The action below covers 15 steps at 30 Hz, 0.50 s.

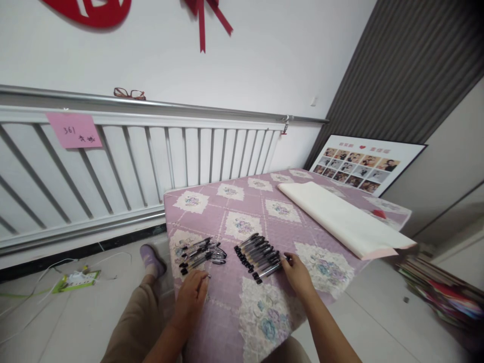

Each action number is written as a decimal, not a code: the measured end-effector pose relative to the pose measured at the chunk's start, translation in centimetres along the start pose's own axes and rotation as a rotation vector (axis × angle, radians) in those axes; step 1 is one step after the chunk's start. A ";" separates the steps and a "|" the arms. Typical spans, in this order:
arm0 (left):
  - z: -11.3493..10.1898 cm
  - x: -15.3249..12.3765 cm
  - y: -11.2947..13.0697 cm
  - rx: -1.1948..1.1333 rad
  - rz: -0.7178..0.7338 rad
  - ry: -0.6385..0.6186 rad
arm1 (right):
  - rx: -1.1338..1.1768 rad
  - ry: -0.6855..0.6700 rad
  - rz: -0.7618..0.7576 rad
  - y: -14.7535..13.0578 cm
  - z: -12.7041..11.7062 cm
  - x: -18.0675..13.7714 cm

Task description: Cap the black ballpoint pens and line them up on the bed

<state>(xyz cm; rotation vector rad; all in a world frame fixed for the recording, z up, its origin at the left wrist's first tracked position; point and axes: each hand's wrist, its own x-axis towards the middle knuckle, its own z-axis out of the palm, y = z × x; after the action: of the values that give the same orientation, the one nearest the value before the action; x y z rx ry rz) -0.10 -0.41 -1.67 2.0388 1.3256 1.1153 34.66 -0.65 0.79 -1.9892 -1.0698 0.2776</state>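
On a low table with a purple flowered cloth (227,292) lie two groups of black pens. A loose heap of pens and caps (200,252) sits at the left. A neat row of capped pens (257,254) lies in the middle. My right hand (297,275) pinches the nearest pen of that row (269,271) at its end. My left hand (192,295) rests on the cloth just below the loose heap, fingers curled around a small part I cannot make out.
A folded white sheet (344,219) lies across the table's far right. A white radiator (132,161) with a pink note (74,130) lines the wall, glasses (129,94) on its ledge. A photo board (363,169) leans at the right; stacked papers (442,292) lie on the floor.
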 end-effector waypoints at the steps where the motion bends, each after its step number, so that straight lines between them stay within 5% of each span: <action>1: 0.0 0.0 -0.1 -0.002 0.002 -0.003 | -0.012 -0.003 0.003 0.1 0.0 0.0; 15: 0.2 0.0 -0.7 -0.037 -0.010 0.003 | 0.005 0.027 -0.057 0.2 -1.2 -2.2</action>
<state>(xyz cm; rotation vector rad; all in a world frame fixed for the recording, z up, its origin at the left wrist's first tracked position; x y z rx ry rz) -0.32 -0.09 -2.24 2.0029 1.3052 1.1311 34.12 -3.11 0.99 -1.9489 -1.1061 0.2222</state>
